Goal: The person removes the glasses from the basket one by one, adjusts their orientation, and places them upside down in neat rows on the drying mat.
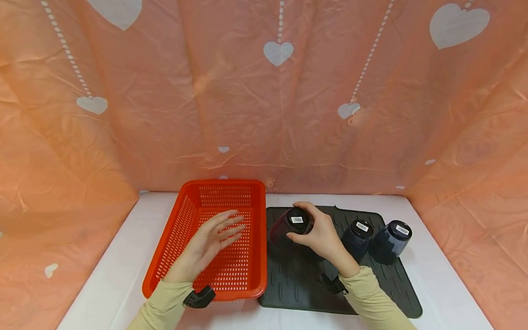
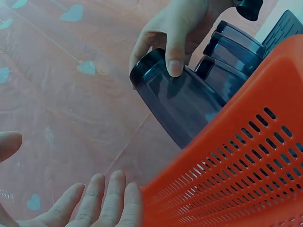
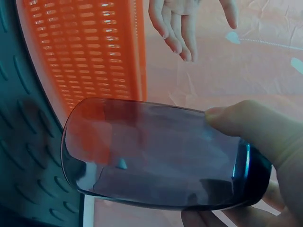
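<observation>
My right hand [image 1: 324, 235] grips a dark, see-through tumbler [image 1: 282, 231] near its base, which faces up and carries a white label. In the right wrist view the tumbler [image 3: 151, 151] shows its clear smoky wall, with the thumb on one side and fingers on the other. It is held over the left part of a dark ribbed mat [image 1: 294, 285], close to the basket's right wall. Over the red-orange plastic basket [image 1: 262, 262], my left hand [image 1: 210, 244] is spread with nothing in it, fingers extended toward the tumbler.
Two more dark tumblers, one nearer [image 1: 357, 242] and one at the mat's right edge [image 1: 390, 243], stand upside down right of my right hand. A white tabletop [image 1: 102, 287] lies under everything. A pink sheet with hearts [image 1: 226, 98] hangs behind and at the sides.
</observation>
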Available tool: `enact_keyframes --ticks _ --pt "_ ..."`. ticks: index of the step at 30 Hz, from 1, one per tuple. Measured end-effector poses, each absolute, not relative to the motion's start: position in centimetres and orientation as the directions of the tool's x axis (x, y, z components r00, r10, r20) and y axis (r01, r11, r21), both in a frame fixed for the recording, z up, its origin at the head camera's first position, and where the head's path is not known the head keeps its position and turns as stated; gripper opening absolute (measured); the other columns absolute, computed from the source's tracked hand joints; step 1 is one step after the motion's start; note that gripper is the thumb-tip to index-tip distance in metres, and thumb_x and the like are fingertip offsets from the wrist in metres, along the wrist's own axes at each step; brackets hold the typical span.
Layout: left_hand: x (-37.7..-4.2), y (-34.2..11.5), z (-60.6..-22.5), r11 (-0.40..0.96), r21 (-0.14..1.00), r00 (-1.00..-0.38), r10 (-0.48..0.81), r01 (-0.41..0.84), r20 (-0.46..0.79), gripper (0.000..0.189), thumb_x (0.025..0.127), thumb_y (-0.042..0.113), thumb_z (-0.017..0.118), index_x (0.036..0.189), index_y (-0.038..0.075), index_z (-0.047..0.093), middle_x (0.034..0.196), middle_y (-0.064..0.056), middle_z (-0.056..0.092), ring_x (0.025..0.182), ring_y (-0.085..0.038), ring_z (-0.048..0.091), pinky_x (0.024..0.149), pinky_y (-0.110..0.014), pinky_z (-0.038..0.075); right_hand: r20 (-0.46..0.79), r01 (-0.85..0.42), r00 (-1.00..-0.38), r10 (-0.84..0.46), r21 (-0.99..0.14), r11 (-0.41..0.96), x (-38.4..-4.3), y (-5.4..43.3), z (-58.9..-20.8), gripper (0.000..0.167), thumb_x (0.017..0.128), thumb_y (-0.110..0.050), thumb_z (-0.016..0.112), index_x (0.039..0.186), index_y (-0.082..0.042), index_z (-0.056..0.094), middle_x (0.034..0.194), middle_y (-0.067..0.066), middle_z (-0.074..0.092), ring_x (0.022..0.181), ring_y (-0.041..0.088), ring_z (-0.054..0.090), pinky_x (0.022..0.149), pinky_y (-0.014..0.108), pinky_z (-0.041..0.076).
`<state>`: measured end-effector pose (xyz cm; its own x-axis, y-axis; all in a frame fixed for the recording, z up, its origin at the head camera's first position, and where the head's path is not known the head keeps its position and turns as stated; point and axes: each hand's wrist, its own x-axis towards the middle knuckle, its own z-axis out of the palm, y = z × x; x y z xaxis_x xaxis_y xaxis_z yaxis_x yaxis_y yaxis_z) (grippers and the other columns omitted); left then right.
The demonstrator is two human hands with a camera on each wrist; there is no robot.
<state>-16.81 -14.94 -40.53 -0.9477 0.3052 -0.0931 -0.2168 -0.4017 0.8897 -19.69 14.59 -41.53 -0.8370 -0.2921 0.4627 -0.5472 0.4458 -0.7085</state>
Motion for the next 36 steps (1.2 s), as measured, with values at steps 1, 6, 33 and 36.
enact_keyframes --ticks 1,6,33,36 --pt "-16.8 -15.0 -40.6 -0.412 0.886 -0.949 0.303 -0.213 -0.088 0.044 0.1 0.029 0.048 0.137 0.005 0.045 0.14 -0.02 0.042 0.131 -0.045 0.035 0.107 -0.048 0.033 0.459 -0.544 -0.839 -0.293 -0.708 0.449 -19.7 14.6 -41.7 0.073 0.064 -0.008 0.089 0.128 -0.014 0.055 0.112 0.003 0.065 0.092 0.014 0.062 0.075 0.033 0.054" --pt "-16.8 -15.2 -41.0 -0.43 0.881 -0.953 0.297 -0.197 -0.068 0.037 0.101 0.028 0.046 0.131 0.007 0.052 0.138 -0.02 0.044 0.128 -0.043 0.04 0.106 -0.048 0.033 0.434 -0.52 -0.854 -0.286 -0.729 0.446 -19.6 14.3 -42.2 0.077 0.064 -0.009 0.089 0.131 -0.012 0.052 0.119 0.005 0.063 0.103 0.018 0.061 0.082 0.038 0.053" --pt "-16.8 -15.6 -41.6 -0.449 0.87 -0.948 0.314 -0.206 -0.062 0.051 0.102 0.027 0.044 0.142 -0.003 0.037 0.139 -0.021 0.043 0.132 -0.047 0.032 0.105 -0.048 0.035 0.415 -0.43 -0.9 -0.131 -0.806 0.406 -18.3 11.8 -44.8 0.073 0.063 -0.007 0.089 0.128 -0.007 0.056 0.119 0.004 0.063 0.107 0.02 0.06 0.092 0.04 0.049" --pt "-16.8 -15.5 -41.5 -0.444 0.87 -0.948 0.309 -0.213 -0.074 0.053 0.101 0.028 0.044 0.143 -0.003 0.035 0.136 -0.018 0.047 0.132 -0.047 0.033 0.105 -0.046 0.035 0.425 -0.425 -0.901 -0.09 -0.818 0.387 -18.2 11.6 -45.1 0.072 0.062 -0.006 0.089 0.125 -0.008 0.055 0.118 0.005 0.063 0.107 0.021 0.06 0.093 0.039 0.048"
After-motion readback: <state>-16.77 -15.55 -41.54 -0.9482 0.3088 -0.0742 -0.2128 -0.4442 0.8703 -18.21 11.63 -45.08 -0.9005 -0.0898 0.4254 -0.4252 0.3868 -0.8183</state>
